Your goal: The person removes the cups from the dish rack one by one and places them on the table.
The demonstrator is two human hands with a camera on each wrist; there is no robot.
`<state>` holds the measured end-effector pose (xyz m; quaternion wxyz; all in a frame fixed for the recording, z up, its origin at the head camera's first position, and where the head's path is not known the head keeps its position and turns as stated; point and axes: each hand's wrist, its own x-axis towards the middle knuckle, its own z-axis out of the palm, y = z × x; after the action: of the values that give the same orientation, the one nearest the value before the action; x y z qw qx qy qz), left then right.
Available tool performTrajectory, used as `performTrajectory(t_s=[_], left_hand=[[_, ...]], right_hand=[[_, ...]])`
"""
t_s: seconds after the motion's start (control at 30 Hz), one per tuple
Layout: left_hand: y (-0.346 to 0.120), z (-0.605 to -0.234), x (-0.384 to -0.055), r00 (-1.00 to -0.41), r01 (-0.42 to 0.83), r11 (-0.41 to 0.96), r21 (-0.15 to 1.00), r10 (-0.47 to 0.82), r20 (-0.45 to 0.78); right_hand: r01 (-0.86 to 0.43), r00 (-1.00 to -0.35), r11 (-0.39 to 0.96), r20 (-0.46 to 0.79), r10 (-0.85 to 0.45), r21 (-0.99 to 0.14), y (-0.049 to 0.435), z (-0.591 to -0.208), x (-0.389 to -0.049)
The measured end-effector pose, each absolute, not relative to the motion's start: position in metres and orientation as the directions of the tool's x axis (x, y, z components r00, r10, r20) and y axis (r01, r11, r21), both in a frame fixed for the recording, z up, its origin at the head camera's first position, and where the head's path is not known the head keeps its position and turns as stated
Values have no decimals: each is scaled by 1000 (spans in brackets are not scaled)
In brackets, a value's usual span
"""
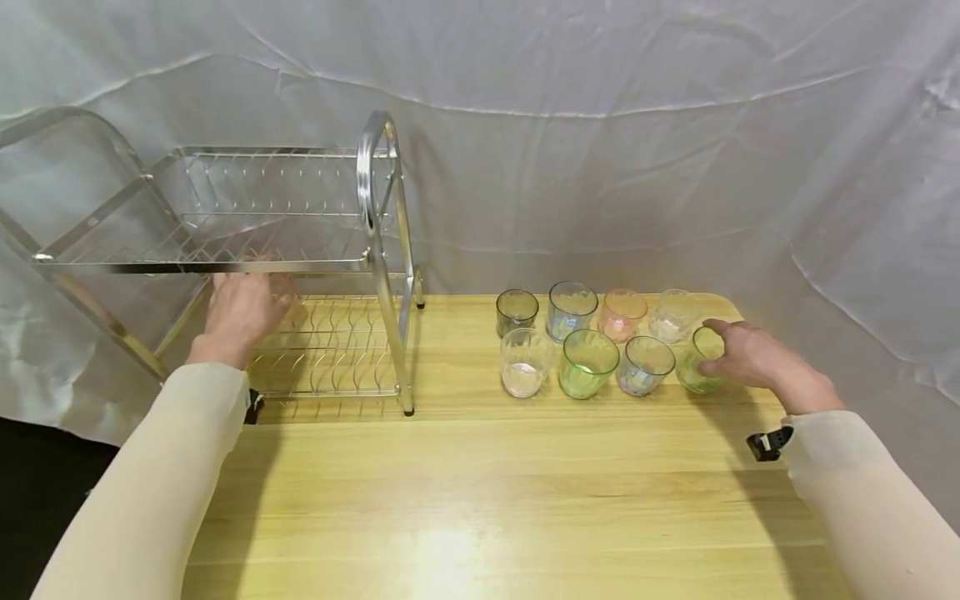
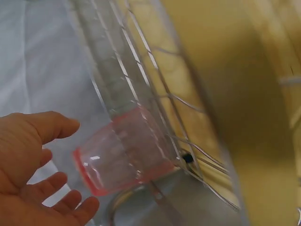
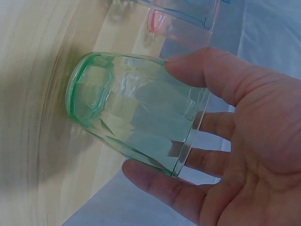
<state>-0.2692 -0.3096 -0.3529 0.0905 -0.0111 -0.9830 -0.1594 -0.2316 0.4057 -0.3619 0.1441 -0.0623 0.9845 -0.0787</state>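
Observation:
My left hand (image 1: pixel 242 312) reaches under the top shelf of a metal dish rack (image 1: pixel 375 171). In the left wrist view its fingers (image 2: pixel 51 181) are spread and relaxed beside a pink glass (image 2: pixel 127 155), with a gap between. That glass stands on the lower wire shelf, base up. At the right end of a group of glasses, my right hand (image 1: pixel 757 358) holds a green glass (image 3: pixel 136 103) near its rim. The thumb (image 3: pixel 193 68) lies on one side and the fingers on the other. Its thick base is down, close to the wooden table.
Left of the held glass, two rows of tumblers stand upright, among them a second green glass (image 1: pixel 588 367), a dark grey glass (image 1: pixel 517 312), a blue glass (image 1: pixel 572 312) and a clear glass (image 1: pixel 522 375). Grey cloth (image 1: pixel 600 167) hangs behind the wooden table (image 1: pixel 487 492).

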Motion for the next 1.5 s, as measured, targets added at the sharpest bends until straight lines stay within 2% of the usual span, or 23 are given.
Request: performTrajectory(t_s=[0.2, 0.43, 0.67, 0.97, 1.23, 1.5], left_hand=[[-319, -357, -276, -990, 36, 940, 341, -12, 137], [-322, -356, -277, -998, 24, 958, 287, 8, 58], [-323, -357, -275, -1000, 20, 960, 279, 17, 13], [-320, -353, -275, -1000, 4, 964, 265, 3, 5], [-317, -349, -277, -998, 62, 970, 234, 60, 16], [-316, -344, -275, -999, 12, 969, 245, 22, -39]], right_hand=[[-95, -950, 978, -278, -144, -185, 403, -362, -230], [-91, -951, 977, -274, -143, -192, 402, -364, -229], [-90, -952, 979, -273, -139, -184, 404, -366, -230], [-86, -954, 977, -266, -137, -194, 402, -368, -229], [-78, -951, 977, -278, -133, -200, 404, -368, -228], [-79, -952, 977, -277, -133, -199, 406, -365, -229]])
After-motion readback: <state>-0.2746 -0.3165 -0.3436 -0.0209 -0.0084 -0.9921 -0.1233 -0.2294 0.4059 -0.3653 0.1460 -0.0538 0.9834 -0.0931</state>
